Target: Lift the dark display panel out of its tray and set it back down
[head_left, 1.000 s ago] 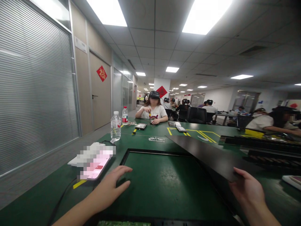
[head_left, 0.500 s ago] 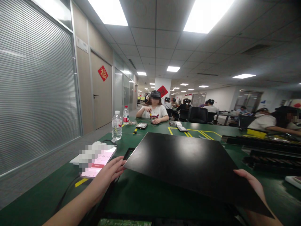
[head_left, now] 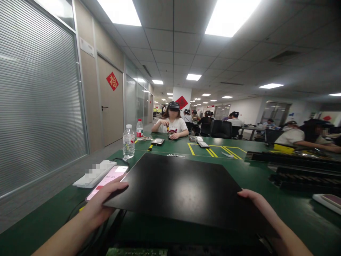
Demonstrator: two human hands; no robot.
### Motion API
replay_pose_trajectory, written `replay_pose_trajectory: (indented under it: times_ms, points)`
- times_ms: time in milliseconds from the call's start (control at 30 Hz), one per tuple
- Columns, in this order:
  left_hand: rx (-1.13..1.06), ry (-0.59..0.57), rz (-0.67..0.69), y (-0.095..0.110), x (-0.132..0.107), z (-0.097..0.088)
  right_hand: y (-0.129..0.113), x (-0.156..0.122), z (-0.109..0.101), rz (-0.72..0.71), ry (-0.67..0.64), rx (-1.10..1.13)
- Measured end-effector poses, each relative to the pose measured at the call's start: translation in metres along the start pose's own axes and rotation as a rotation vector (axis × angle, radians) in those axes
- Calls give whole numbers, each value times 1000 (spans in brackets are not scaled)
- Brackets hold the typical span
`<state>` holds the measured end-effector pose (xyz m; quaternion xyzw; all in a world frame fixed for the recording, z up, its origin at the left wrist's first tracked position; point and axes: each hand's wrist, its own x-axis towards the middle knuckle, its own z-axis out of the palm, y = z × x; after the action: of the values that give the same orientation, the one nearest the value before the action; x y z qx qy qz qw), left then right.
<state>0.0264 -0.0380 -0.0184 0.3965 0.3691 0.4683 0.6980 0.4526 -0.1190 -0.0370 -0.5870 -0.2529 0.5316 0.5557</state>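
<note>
A thin, dark, rectangular screen panel (head_left: 170,192) is held above the green table, with a ceiling light mirrored in its face. My left hand (head_left: 108,197) grips its left edge, thumb on top and fingers underneath. At the opposite edge, my right hand (head_left: 257,202) holds it with the thumb on the upper face; its other fingers are hidden below. Under the near edge of the panel, a green circuit board (head_left: 137,252) and dark frame parts show at the bottom of the view, partly covered.
Left of the panel lie a lit phone (head_left: 105,184) and a white case (head_left: 97,173). A water bottle (head_left: 129,142) stands behind them. Across the green table (head_left: 293,209) a person (head_left: 173,122) works with a small tool. Black strips (head_left: 301,179) lie at right.
The panel has shifted left and lies flatter. My left hand has moved from touching its corner to gripping its edge. Small white pieces now show beyond its far edge.
</note>
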Motion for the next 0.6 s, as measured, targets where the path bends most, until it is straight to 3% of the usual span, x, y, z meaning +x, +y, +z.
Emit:
replay_pose_trajectory:
  times_ms: [133, 300, 600]
  points:
    - [48, 54, 1, 0, 1, 6, 5, 0, 1, 27, -84, -73]
    - [139, 20, 28, 0, 0, 14, 7, 0, -3, -71, 66, -242]
    - [123, 24, 31, -4, 3, 11, 6, 7, -3, -107, 211, -303]
